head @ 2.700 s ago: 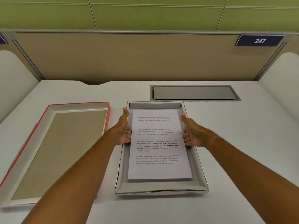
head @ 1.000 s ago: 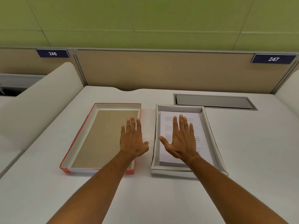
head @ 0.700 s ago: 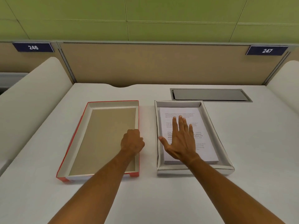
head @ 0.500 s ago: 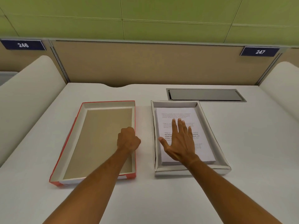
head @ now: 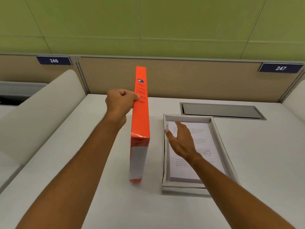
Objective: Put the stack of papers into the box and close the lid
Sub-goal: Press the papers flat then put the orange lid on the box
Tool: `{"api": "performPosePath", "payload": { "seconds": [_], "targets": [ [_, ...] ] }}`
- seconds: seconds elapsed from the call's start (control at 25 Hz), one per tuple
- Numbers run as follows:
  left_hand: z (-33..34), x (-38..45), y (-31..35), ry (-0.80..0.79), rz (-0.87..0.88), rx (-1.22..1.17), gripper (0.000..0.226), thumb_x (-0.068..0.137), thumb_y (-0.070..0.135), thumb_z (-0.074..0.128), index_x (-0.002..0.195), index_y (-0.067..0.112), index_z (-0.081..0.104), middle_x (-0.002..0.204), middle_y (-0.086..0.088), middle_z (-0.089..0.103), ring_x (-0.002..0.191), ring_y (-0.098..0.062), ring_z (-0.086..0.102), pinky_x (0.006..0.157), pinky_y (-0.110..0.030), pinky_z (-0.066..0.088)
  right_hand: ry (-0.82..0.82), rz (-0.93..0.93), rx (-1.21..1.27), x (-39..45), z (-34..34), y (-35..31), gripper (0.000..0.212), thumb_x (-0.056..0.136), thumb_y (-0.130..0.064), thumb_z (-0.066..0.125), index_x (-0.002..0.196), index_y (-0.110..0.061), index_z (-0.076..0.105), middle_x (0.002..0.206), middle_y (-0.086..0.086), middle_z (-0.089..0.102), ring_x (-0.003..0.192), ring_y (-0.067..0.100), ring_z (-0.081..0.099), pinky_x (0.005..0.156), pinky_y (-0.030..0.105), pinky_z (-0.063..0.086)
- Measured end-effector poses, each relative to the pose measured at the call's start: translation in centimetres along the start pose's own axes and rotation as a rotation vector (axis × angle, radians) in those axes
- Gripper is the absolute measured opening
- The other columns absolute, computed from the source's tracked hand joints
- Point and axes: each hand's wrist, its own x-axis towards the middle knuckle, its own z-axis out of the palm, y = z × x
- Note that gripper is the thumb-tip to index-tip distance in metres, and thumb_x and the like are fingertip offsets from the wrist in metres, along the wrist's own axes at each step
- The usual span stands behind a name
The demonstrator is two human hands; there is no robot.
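The orange-red lid [head: 140, 116] is tipped up on its long edge, so I see its narrow side and short end. My left hand [head: 119, 101] grips its upper edge, thumb on the orange side. To the right, the grey box [head: 216, 129] lies open on the desk with the stack of printed white papers [head: 204, 146] inside. My right hand [head: 180, 141] hovers open over the box's left part, fingers pointing away from me, touching neither lid nor paper as far as I can tell.
A grey cable hatch [head: 221, 110] is set into the white desk [head: 264, 162] behind the box. A beige partition [head: 189, 78] with number plates 246 and 247 runs along the back. Curved white dividers [head: 41, 113] flank the desk on both sides.
My left hand has lifted the lid from flat on the desk to standing on edge, closer to the box. My right hand has risen off the papers and turned edge-on.
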Motion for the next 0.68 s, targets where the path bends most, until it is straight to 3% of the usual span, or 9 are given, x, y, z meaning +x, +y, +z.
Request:
{"api": "performPosePath", "payload": {
  "seconds": [0.12, 0.24, 0.32, 0.44, 0.56, 0.68],
  "targets": [
    [-0.9, -1.2, 3.0, -0.049, -0.027, -0.277, 0.009, 0.083, 0.003, 0.068, 0.075, 0.007, 0.066, 0.062, -0.002, 0.071, 0.056, -0.013, 0.068, 0.06, -0.026, 0.059, -0.074, 0.189, 0.435, 0.8, -0.5, -1.4, 0.047, 0.1, -0.038, 0.045, 0.141, -0.016, 0.044, 0.15, 0.007, 0.044, 0.134, 0.029, 0.045, 0.107, 0.042, 0.039],
    [-1.9, -1.7, 4.6, -0.17, -0.151, -0.476, 0.009, 0.089, 0.012, 0.062, 0.088, 0.005, 0.069, 0.06, -0.003, 0.067, 0.05, -0.013, 0.064, 0.054, -0.024, 0.057, -0.263, 0.384, 0.831, 1.1, -1.0, -0.9, 0.034, 0.101, -0.041, 0.039, 0.115, -0.016, 0.058, 0.118, 0.013, 0.063, 0.106, 0.031, 0.062, 0.094, 0.047, 0.052],
    [-2.7, -1.7, 4.7, -0.274, -0.2, -0.466, 0.02, 0.093, 0.019, 0.058, 0.099, 0.003, 0.07, 0.062, -0.003, 0.069, 0.048, -0.012, 0.066, 0.052, -0.023, 0.057, -0.331, 0.457, 0.982, 1.3, -1.0, 0.5, 0.039, 0.1, -0.045, 0.038, 0.116, -0.019, 0.062, 0.111, 0.014, 0.067, 0.105, 0.035, 0.064, 0.094, 0.052, 0.053],
    [-3.5, -1.8, 3.6, -0.317, -0.269, -0.45, 0.02, 0.095, 0.022, 0.056, 0.098, 0.006, 0.068, 0.065, -0.003, 0.072, 0.054, -0.014, 0.07, 0.054, -0.025, 0.06, -0.29, 0.483, 1.132, 1.5, -1.5, 2.4, 0.04, 0.098, -0.042, 0.045, 0.127, -0.018, 0.061, 0.117, 0.014, 0.069, 0.111, 0.036, 0.064, 0.097, 0.057, 0.05],
    [-3.6, -0.7, 0.6, -0.231, -0.271, -0.388, 0.023, 0.093, 0.018, 0.06, 0.112, 0.006, 0.066, 0.084, -0.007, 0.071, 0.073, -0.019, 0.07, 0.071, -0.036, 0.062, -0.266, 0.482, 1.185, 1.4, -3.7, 4.8, 0.044, 0.096, -0.044, 0.048, 0.128, -0.017, 0.062, 0.125, 0.014, 0.068, 0.115, 0.041, 0.063, 0.094, 0.057, 0.051],
    [-2.9, 0.0, -2.9, -0.189, -0.236, -0.139, 0.026, 0.097, 0.008, 0.053, 0.121, 0.007, 0.062, 0.085, -0.008, 0.07, 0.068, -0.015, 0.068, 0.061, -0.03, 0.056, -0.226, 0.498, 1.169, 1.3, -7.0, 7.7, 0.045, 0.094, -0.042, 0.054, 0.128, -0.014, 0.063, 0.126, 0.014, 0.068, 0.109, 0.041, 0.064, 0.084, 0.051, 0.056]
  ]
}}
